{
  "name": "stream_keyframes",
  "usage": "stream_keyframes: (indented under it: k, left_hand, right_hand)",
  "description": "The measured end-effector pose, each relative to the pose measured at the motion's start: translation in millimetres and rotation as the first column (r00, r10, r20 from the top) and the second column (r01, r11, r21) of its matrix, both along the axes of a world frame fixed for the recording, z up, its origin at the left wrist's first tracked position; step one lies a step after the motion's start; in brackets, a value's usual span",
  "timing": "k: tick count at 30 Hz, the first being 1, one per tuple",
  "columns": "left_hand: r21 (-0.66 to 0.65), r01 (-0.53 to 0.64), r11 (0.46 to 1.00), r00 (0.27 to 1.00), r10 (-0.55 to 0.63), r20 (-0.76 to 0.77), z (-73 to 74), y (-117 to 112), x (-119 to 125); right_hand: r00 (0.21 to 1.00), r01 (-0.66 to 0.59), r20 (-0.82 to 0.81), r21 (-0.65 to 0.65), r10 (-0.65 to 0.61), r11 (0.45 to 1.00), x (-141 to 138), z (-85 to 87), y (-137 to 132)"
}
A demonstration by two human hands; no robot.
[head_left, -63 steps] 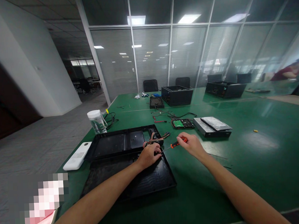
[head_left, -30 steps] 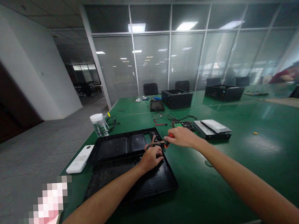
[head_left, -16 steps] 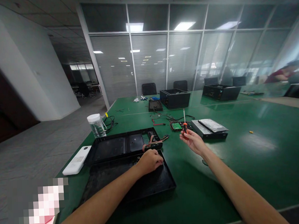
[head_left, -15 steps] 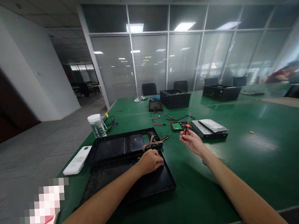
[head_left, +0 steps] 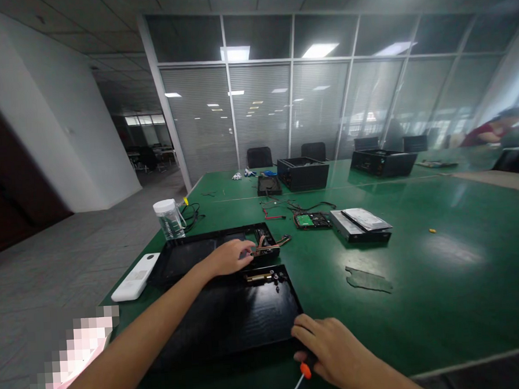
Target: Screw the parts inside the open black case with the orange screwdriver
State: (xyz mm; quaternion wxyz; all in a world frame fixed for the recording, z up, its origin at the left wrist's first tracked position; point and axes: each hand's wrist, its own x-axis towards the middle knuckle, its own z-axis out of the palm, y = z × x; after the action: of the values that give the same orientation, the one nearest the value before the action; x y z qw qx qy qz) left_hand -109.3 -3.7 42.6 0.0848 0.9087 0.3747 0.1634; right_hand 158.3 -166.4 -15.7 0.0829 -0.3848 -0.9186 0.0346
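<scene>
My left hand [head_left: 230, 257] reaches over the far black case panel [head_left: 188, 250]. Its fingers are curled together by a bundle of coloured wires [head_left: 266, 247]; what they grip is hidden. In my right hand [head_left: 328, 342] is a screwdriver [head_left: 306, 371] with an orange and black handle, its metal shaft slanting down toward me. The fingers of this hand also meet the right edge of the nearer black case panel [head_left: 248, 317]. Inside that panel, near its far right corner, lie several small screws [head_left: 276, 279] and a brass-coloured strip [head_left: 258, 278].
On the green table, a white power bank-like block [head_left: 135, 277] and a clear jar [head_left: 169, 218] stand left. A hard drive with a green board [head_left: 308, 220], a silver drive [head_left: 359, 224] and a dark flat sheet [head_left: 368, 280] lie right. Black computer cases [head_left: 302, 175] stand farther back.
My left hand has moved from the nearer panel to the farther one beside the wires. My right hand has come down and toward me with the screwdriver, uncovering the dark sheet.
</scene>
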Motion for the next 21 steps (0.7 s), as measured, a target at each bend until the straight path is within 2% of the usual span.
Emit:
stream_keyframes:
  k: [2, 4, 7, 9, 11, 15, 18, 21]
  left_hand:
    - [-0.049, -0.107, 0.993, 0.986, 0.100, -0.134, -8.7, 12, -25]
    - [-0.145, -0.128, 0.981, 0.958, 0.085, -0.273, -21.6, 20, -44]
    - [-0.071, -0.086, 0.994, 0.948, 0.060, -0.311, -36.1, 24, -54]
    - [0.015, -0.045, 0.999, 0.943, 0.047, -0.329, -34.1, 22, -51]
    - [0.063, -0.028, 0.998, 0.941, 0.047, -0.335, -19.9, 18, -45]
    - [0.099, -0.016, 0.995, 0.963, 0.042, -0.267, 30.8, -7, -33]
    - [0.060, -0.033, 0.998, 0.975, 0.045, -0.218, 62.9, -48, -24]
    - [0.024, -0.038, 0.999, 0.976, 0.042, -0.213, 72.8, -94, -15]
  right_hand:
    - [0.999, 0.033, -0.035, 0.024, -0.032, 0.999, 11, -10.7, -7]
    - [0.996, 0.062, -0.070, 0.045, -0.059, 0.997, 20, -20.3, -15]
    - [0.990, 0.119, -0.087, 0.043, -0.115, 0.992, 29, -32.0, -24]
    - [0.981, 0.178, -0.086, 0.020, -0.176, 0.984, 28, -35.5, -25]
    - [0.969, 0.234, -0.075, -0.004, -0.234, 0.972, 24, -33.6, -18]
    - [0.959, 0.281, -0.028, -0.004, -0.281, 0.960, 4, -17.6, 25]
    - [0.957, 0.288, 0.034, -0.010, -0.287, 0.958, -15, -3.1, 74]
    - [0.955, 0.294, -0.014, -0.038, -0.295, 0.955, -33, 7.5, 113]
